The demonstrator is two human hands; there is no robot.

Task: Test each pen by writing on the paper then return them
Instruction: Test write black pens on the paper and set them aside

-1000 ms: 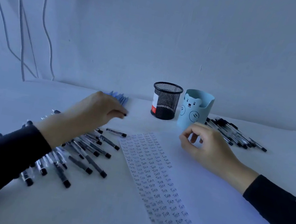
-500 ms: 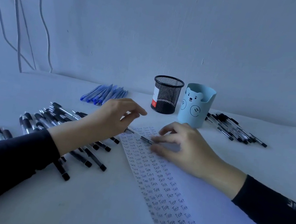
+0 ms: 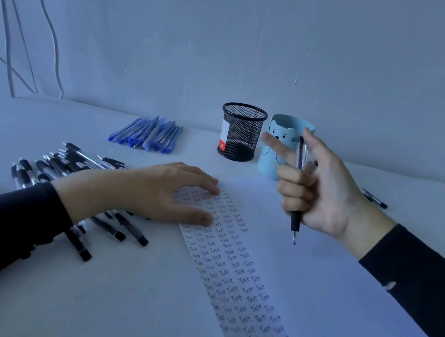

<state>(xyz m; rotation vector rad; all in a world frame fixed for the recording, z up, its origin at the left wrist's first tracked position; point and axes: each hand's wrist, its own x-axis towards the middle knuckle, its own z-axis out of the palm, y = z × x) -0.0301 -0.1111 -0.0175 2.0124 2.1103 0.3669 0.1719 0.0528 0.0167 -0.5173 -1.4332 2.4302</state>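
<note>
Curled round the pen [image 3: 295,220], the right hand [image 3: 325,190] holds it upright, tip down, above the paper [image 3: 313,284], forefinger sticking out. Further left, the left hand [image 3: 153,189] lies flat on the paper's far edge, fingers straight. The pen is probably light, stiff and smooth; its dark sleeve near the tip should give the surest hold.

Black wire-mesh metal cup [image 3: 241,133], matt pale-blue holder [image 3: 274,147] — plastic-looking, smooth white paper [image 3: 328,287], glossy plastic pens [image 3: 145,133], matt white surface [image 3: 122,298]

Head-worn view, forward-down, close over table [image 3: 134,314]
</note>
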